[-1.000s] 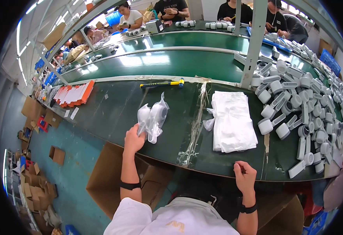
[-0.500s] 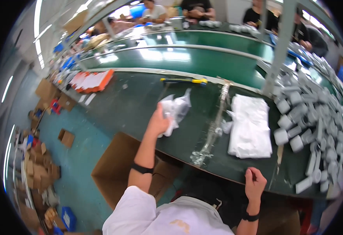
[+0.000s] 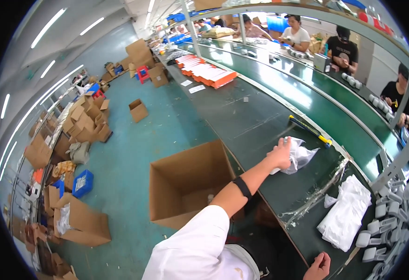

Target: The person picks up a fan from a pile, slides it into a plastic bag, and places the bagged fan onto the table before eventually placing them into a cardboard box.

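My left hand (image 3: 280,155) is closed on a clear plastic bag (image 3: 302,157) at the dark green bench top (image 3: 242,116); what the bag holds is blurred by the film. Just beyond the bag lies a long yellow-and-black tool (image 3: 311,131). At the bench's near edge, low in the picture, my right hand (image 3: 318,268) is curled, with nothing visible in it. A stack of white plastic bags (image 3: 345,215) lies beyond that hand. Left of the bench, below my left arm, stands an open cardboard box (image 3: 186,170), with a small pale thing at its bottom.
Grey plastic parts (image 3: 387,212) are heaped at the right. Orange-and-white flat packages (image 3: 207,70) lie farther up the bench. A green conveyor (image 3: 288,86) runs behind it, with several people across. Cartons (image 3: 85,119) and a blue bin (image 3: 83,183) stand along the left.
The view has swung left, bringing the open box and floor more fully into sight. My left hand still grips the plastic bag, and my right hand stays curled at the bench edge.
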Demonstrator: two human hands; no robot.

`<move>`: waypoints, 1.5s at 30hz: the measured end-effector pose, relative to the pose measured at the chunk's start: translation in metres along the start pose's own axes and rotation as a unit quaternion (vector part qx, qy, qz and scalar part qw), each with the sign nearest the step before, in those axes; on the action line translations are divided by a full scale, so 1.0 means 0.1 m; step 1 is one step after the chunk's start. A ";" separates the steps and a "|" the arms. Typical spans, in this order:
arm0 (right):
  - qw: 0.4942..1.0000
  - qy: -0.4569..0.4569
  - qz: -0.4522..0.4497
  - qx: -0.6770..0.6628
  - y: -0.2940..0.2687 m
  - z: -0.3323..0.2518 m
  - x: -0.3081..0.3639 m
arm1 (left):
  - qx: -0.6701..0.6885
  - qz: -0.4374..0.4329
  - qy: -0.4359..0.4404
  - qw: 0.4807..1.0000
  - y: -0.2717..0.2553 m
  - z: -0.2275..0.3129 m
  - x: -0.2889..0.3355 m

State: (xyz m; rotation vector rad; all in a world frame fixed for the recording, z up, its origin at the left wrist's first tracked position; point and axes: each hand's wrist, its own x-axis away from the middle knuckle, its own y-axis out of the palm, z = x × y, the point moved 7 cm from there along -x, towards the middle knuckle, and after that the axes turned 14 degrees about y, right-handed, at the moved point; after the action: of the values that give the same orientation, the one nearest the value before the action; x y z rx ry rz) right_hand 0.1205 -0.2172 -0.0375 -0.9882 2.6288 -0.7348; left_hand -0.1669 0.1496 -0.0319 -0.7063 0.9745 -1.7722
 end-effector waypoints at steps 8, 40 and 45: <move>0.999 0.007 0.013 -0.039 -0.01 0.14 -0.06 | -0.034 0.038 0.007 0.999 -0.07 0.07 0.15; 0.995 0.047 0.001 -0.089 0.04 0.17 -0.03 | 0.067 0.087 0.009 0.994 -0.04 0.08 -0.26; 0.995 0.033 -0.003 -0.099 0.05 0.09 0.00 | 0.012 0.041 0.014 0.999 -0.01 0.06 -0.29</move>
State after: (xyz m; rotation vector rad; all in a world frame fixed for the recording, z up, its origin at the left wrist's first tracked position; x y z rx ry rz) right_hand 0.1212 -0.2172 -0.0478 -1.0388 2.8005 -0.5250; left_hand -0.1522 0.1746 -0.0287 -0.6210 0.9861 -1.7234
